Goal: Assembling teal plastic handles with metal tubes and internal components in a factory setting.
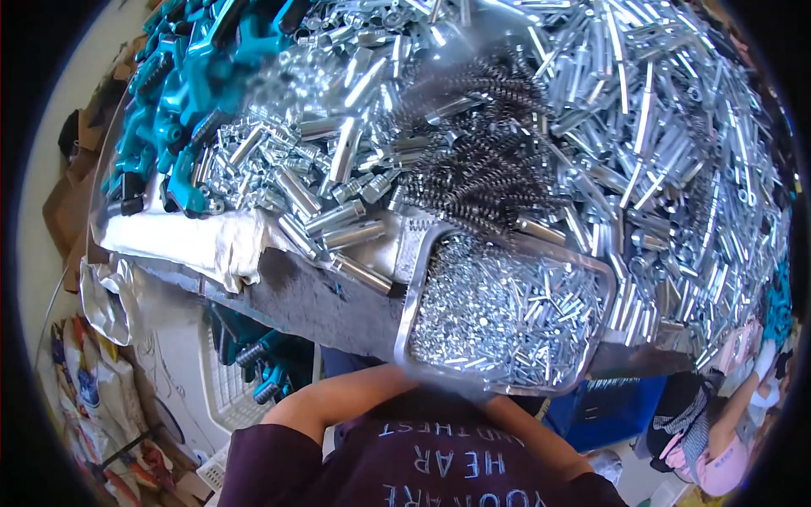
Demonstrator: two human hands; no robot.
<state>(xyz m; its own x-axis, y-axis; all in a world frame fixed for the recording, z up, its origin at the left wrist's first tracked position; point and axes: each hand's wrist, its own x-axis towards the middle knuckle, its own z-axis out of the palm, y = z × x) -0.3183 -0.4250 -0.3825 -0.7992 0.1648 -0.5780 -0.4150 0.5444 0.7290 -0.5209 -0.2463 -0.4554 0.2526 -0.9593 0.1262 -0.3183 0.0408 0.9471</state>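
Note:
A metal tray (409, 314) juts over the near edge of the table. Small screws and short pins (498, 313) fill it. My left forearm (338, 397) reaches toward the tray's near left corner, and my right forearm (541, 435) passes up beneath its near side. Both hands are hidden at or under the tray, so what they touch does not show. Just beyond the tray lies a heap of dark coil springs (490, 160). Shiny metal cylinders (359, 270) lie loose on the tray's left.
Silver pins and rods (650, 127) are piled across the right. Teal tool bodies (182, 84) crowd the far left, behind a white sheet (186, 241). Below stand a white basket (221, 397) of teal tools and a blue crate (608, 410). Another person (718, 456) is at the right.

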